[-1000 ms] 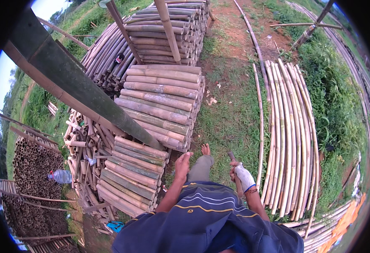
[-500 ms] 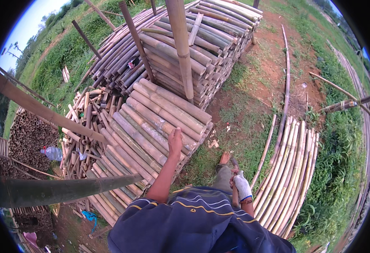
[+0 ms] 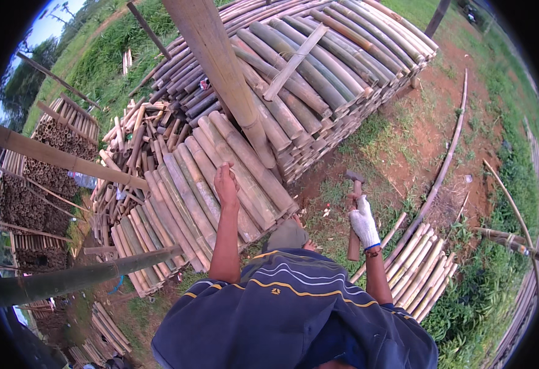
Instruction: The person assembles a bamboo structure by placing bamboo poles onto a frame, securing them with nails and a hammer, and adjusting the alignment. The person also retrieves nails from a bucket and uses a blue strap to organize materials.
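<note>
My right hand [image 3: 363, 222], in a white glove, grips a hammer [image 3: 354, 243] by its wooden handle, with the dark metal head at the top. It is held upright to the right of my body, over the grass. My left hand [image 3: 226, 184] is bare and curled closed, with nothing showing in it. It hovers in front of a stack of cut bamboo poles [image 3: 189, 203]; whether it touches them I cannot tell.
A bigger bamboo stack [image 3: 343, 67] rises ahead behind an upright post [image 3: 226, 67]. Short offcuts [image 3: 137, 132] are heaped at the left. Pale poles [image 3: 420, 264] lie on the ground at the right, near a long curved pole [image 3: 448, 154].
My right hand has lifted the hammer up and forward, so its head now shows. My left hand has shifted left and slightly forward. My body and view have moved closer to the big stack.
</note>
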Motion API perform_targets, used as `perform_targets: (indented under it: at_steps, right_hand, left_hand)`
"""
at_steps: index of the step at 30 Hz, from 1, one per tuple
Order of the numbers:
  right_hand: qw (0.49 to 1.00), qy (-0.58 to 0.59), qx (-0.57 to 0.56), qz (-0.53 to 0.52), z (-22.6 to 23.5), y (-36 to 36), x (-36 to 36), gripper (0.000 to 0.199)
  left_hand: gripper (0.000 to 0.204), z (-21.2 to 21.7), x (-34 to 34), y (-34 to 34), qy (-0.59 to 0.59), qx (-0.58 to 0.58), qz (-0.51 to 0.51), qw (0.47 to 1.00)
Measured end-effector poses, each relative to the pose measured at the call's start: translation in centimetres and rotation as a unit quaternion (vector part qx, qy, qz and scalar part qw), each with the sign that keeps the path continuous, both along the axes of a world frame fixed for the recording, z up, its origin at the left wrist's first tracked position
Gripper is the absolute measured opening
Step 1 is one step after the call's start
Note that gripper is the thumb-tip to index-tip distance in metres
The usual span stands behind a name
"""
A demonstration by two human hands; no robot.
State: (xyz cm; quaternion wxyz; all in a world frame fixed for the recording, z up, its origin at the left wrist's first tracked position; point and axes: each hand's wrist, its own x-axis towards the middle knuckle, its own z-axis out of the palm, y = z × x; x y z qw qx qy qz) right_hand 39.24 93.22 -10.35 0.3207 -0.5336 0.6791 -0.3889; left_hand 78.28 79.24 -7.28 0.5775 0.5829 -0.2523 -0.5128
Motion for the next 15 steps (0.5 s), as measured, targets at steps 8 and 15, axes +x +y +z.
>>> perform_targets:
  at_steps: [8,15]
  right_hand:
    - [0.989,0.092,-0.088,0.073,6.4,-22.4,-5.0,0.046]
    - [0.967,0.181,-0.147,0.104,5.8,-44.8,-7.8,0.045]
  left_hand:
    - [0.031,1.8,-0.7,-8.6,0.002,-0.037,0.056,0.998]
    - [0.026,3.6,0.3,-15.4,0.037,-0.067,0.118,0.99]
